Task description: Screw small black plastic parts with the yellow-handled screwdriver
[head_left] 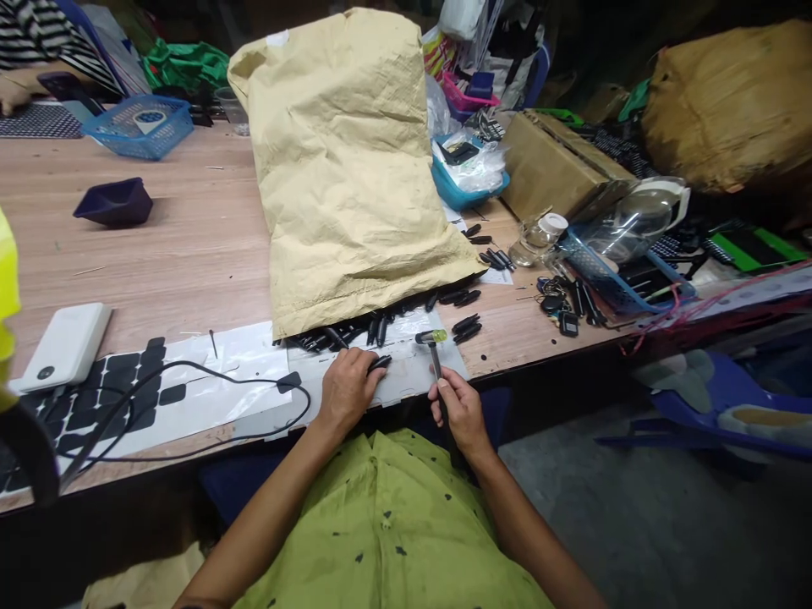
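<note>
In the head view, my right hand (462,408) is wrapped round the handle of a small hammer (435,362). One end of its head is dark, the other yellowish. The head is raised over the table's front edge. My left hand (346,387) rests at the edge, its thumb and fingers closed on a slim black piece (380,362) whose exact kind I cannot make out. Under both lies a grey-white plate (406,381). More black pieces (374,330) spill from beneath a large tan paper sack (348,178), just beyond my hands.
To the left are a white power bank (71,345) with a black cable (209,365) and a sheet of black stickers (130,381). A blue basket (587,262), keys (567,323) and a cardboard box (549,165) stand right. Behind, left, is another person's striped sleeve (47,34).
</note>
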A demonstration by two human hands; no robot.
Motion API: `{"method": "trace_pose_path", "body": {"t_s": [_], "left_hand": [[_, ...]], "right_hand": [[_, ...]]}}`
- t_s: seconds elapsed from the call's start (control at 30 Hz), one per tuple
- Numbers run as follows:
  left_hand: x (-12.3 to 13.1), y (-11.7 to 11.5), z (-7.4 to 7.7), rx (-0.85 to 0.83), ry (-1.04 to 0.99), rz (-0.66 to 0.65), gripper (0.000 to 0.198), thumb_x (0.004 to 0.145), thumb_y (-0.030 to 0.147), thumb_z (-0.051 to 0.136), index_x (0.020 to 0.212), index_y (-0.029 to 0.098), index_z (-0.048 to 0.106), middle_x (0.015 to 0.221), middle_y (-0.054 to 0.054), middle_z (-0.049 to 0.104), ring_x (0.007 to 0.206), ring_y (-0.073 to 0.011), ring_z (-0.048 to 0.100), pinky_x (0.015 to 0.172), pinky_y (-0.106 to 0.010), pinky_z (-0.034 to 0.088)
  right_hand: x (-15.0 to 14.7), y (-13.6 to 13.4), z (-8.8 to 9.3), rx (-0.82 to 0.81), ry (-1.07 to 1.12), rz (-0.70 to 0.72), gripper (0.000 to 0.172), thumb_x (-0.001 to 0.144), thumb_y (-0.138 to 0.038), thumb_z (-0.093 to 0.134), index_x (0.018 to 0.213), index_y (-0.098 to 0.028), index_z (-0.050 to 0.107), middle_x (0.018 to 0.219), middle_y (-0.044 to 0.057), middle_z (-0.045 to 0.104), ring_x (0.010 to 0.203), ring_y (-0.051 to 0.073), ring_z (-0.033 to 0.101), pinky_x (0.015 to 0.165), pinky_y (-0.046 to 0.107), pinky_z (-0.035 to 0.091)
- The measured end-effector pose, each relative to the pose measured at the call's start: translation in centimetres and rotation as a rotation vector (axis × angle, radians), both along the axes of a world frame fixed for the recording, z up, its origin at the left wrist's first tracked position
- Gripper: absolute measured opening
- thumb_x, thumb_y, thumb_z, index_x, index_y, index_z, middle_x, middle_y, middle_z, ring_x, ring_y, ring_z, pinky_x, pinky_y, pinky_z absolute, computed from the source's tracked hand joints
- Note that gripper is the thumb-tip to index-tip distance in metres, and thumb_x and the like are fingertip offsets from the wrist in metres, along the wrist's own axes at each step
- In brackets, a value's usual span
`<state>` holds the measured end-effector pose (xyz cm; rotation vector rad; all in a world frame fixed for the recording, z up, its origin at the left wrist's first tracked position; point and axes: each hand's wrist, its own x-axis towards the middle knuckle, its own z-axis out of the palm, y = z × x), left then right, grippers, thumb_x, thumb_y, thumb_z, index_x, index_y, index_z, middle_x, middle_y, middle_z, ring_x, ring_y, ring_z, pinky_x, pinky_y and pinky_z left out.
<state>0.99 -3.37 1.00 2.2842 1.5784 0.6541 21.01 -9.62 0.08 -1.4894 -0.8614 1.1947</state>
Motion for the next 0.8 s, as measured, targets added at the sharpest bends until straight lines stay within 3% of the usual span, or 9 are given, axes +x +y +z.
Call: {"method": "trace_pose_path", "body": {"t_s": [0.27,0.57,0.8], "left_hand": [[-1.3,-0.6,-1.1,-0.031,-0.125,0.009,0.016,0.091,0.03,0.068,0.103,0.022,0.072,0.092,-0.005,0.065,0.092,-0.0235,0.061,0.081,-0.034,0.053],[-0.4,-0.4,-1.3,-0.035,-0.177,0.068,0.011,0.088,0.024,0.068,0.098,0.023,0.073,0.09,-0.004,0.065,0.091,-0.0229,0.061,0.082,-0.033,0.052],[-0.3,-0.1,-1.2,-0.106,-0.188,0.088,0.013,0.087,0.027,0.069,0.098,0.024,0.076,0.088,-0.003,0.066,0.09,-0.0225,0.061,0.082,-0.033,0.052]], "right_hand": [[0.0,-0.1,0.0,0.003,0.003,-0.011,0.042,0.083,-0.053,0.063,0.107,-0.019,0.067,0.066,-0.006,0.057,0.039,0.006,0.045,0.033,0.019,0.035],[0.0,-0.5,0.4,-0.003,-0.062,-0.019,0.045,0.083,-0.054,0.063,0.11,-0.019,0.067,0.069,-0.004,0.06,0.041,0.007,0.047,0.034,0.019,0.036],[-1.1,-2.4,1.4,0.054,-0.155,0.148,0.049,0.091,-0.051,0.058,0.129,-0.02,0.067,0.075,-0.001,0.067,0.043,0.007,0.047,0.039,0.021,0.041]]}}
